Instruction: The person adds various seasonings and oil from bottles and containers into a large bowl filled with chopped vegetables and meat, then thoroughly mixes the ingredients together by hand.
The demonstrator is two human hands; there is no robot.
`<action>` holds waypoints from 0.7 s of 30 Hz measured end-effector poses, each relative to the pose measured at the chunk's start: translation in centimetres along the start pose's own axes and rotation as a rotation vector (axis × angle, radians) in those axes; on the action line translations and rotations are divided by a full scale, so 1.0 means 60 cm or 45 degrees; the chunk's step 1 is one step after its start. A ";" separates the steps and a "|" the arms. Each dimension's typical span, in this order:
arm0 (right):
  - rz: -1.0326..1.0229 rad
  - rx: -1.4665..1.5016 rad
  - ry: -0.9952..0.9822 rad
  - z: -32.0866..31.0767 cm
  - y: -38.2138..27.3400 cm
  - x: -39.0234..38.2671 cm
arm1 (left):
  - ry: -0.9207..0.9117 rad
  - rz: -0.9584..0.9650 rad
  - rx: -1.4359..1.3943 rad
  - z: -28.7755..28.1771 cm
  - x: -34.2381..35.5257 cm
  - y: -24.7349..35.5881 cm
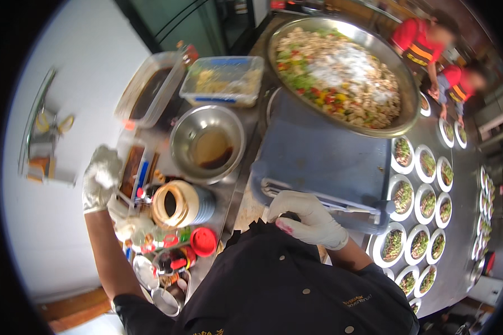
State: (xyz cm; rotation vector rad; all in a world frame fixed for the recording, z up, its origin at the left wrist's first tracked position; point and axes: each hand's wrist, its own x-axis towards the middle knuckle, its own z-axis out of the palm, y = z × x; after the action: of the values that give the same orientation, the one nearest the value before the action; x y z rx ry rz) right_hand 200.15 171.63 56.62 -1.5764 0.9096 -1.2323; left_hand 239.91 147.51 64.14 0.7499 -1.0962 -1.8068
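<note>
My left hand [101,177], in a whitish glove, is raised at the left beside a clear container [129,181]. Its fingers curl around a bright white patch that looks like white powder [105,178]. My right hand [307,219], also gloved and with a reddish stain on it, is close to my chest. Its fingers are closed on a small dark thing [289,216], mostly hidden. Ahead, a large metal bowl [409,114] holds chopped meat and colourful vegetables, with white powder scattered on top. Below it lies a blue-grey plastic lid or tub [324,151].
At the left stand a metal bowl [184,131] with brown liquid, an open jar [193,204], a red lid [204,242], a tub of dark sauce [145,95] and a blue-rimmed box [223,81]. Filled white plates [394,245] cover the right table; two people [419,42] work beyond.
</note>
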 end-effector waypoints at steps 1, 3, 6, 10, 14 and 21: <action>-0.013 -0.035 0.091 -0.036 -0.010 -0.015 | -0.018 0.012 0.136 0.043 0.065 0.004; -0.048 -0.080 0.214 -0.092 -0.026 -0.052 | -0.188 0.021 0.175 0.140 0.194 -0.002; 0.167 0.029 0.511 -0.162 -0.014 -0.122 | -0.307 0.077 0.372 0.410 0.345 -0.071; 0.095 0.078 0.704 -0.204 -0.007 -0.178 | -0.617 0.162 1.105 0.614 0.483 -0.174; 0.153 0.232 0.892 -0.229 -0.002 -0.219 | -0.624 0.333 1.493 0.767 0.558 -0.225; 0.089 0.209 0.985 -0.258 0.026 -0.241 | -0.618 0.668 1.845 0.872 0.654 -0.271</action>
State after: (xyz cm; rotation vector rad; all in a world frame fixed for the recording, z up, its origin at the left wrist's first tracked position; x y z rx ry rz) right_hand 181.77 181.23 52.11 -0.9131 1.2782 -1.8539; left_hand 173.77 135.90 69.89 0.6469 -2.6557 -0.5069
